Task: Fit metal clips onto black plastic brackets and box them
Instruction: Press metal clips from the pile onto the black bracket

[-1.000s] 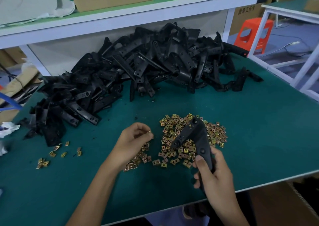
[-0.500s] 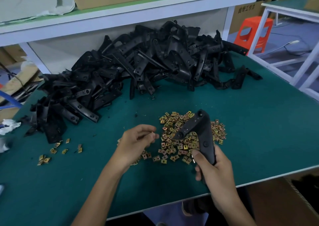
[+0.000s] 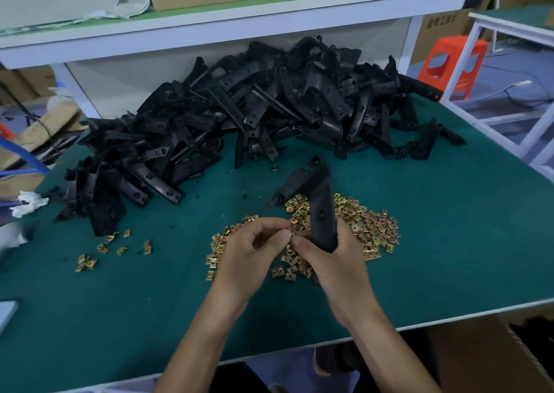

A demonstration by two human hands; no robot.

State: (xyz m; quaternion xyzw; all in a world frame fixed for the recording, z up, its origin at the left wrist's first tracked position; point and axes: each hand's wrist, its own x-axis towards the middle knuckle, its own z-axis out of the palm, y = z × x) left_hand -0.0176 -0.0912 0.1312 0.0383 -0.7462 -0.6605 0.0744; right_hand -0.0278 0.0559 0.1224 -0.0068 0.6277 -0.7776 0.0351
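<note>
So that its edge faces the clip, my right hand point(image 3: 335, 260) grips 1 angled black plastic bracket point(image 3: 317, 209) upright over the loose brass-coloured metal clips point(image 3: 368, 227). My left hand point(image 3: 254, 248) pinches 1 small clip point(image 3: 293, 222) at the bracket's 9 o'clock side; unfitted brackets point(image 3: 254, 107) wait at 12 o'clock.

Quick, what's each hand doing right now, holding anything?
Left hand: closed, pinching a small metal clip at its fingertips.
Right hand: closed around a black plastic bracket.
</note>
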